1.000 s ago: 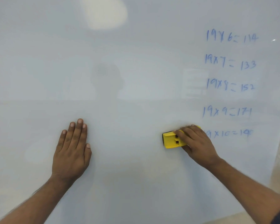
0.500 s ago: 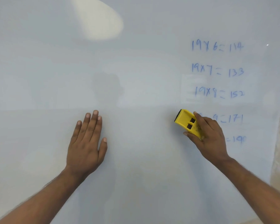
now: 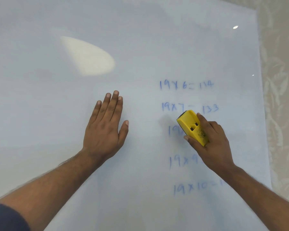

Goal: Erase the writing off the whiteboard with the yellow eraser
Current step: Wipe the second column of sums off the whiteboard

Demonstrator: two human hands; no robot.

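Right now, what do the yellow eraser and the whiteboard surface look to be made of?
Yellow eraser: seemingly hard moulded plastic, smooth with a slight sheen, given its crisp edges and square recesses; a dark strip at its upper end may be the felt pad, hard to confirm. The right hand grips it.

Whiteboard: glossy, either glass or coated board, since it mirrors a ceiling light and faint shapes.

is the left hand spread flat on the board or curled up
Spread flat. The left hand lies palm-down on the whiteboard, fingers straight and close together, thumb out to the side, holding nothing.
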